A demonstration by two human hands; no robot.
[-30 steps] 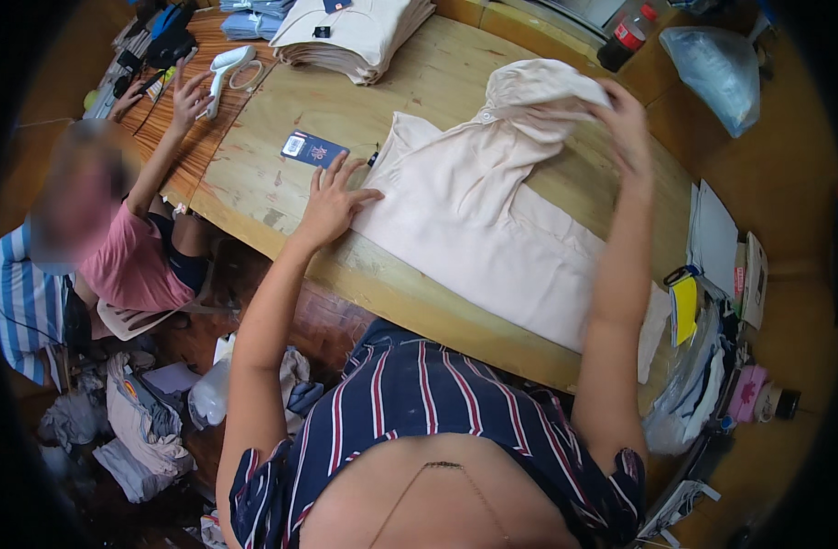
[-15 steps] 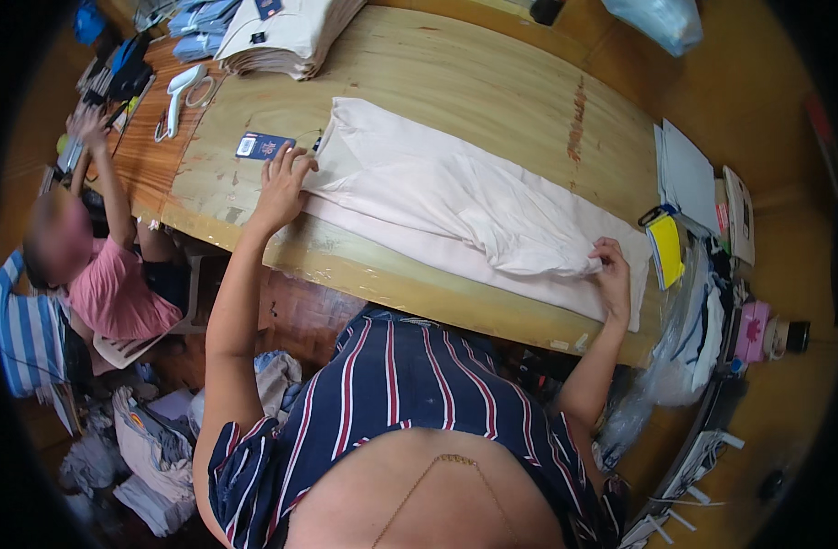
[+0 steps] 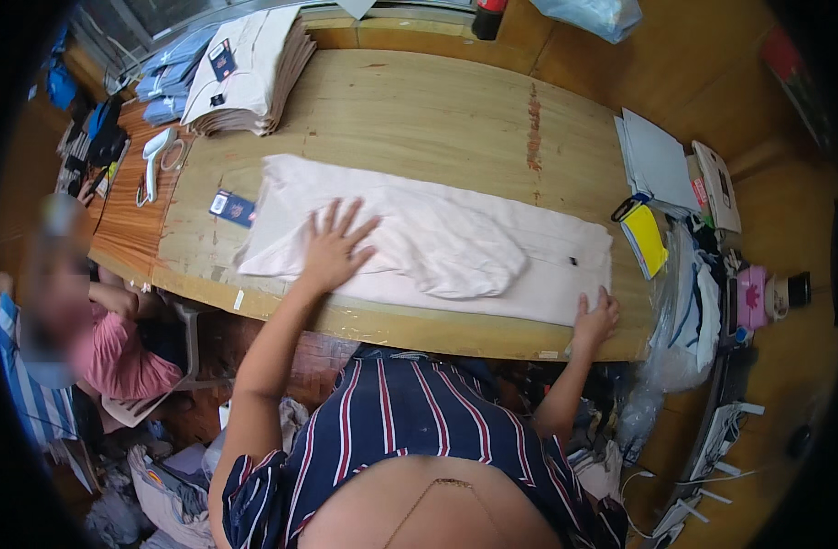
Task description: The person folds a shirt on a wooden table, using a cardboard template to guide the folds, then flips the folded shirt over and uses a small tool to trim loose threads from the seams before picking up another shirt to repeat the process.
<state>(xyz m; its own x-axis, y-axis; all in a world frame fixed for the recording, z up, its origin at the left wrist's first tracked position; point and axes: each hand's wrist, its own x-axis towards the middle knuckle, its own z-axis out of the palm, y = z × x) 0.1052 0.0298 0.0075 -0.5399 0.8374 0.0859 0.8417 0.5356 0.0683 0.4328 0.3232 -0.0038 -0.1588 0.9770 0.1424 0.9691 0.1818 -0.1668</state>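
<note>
"So, which step do your hands show?"

"You seem to be flattening the folded pale-pink garment (image 3: 428, 238), which lies lengthwise near the front of the table (image 3: 419, 101). Your left hand (image 3: 337, 252) is spread flat on it, fingers apart; your right hand (image 3: 597, 320) is at its near right corner, fingers curled, though I cannot tell whether they pinch the cloth."

"And what would your next move call for?"

"I'd judge a light palm over the rumpled layer (image 3: 469, 256) on top, so you don't drag the cloth beneath. Mind the navy tag (image 3: 233, 209) at the left end."

"What's around you?"

"Your tabletop is scuffed wood with a reddish streak (image 3: 534, 126). To the far left you have stacked cream garments (image 3: 240, 78), blue garments (image 3: 174, 69) beside them, and a white handheld device (image 3: 156, 146). A co-worker in pink (image 3: 130, 357) sits at your left."
</note>
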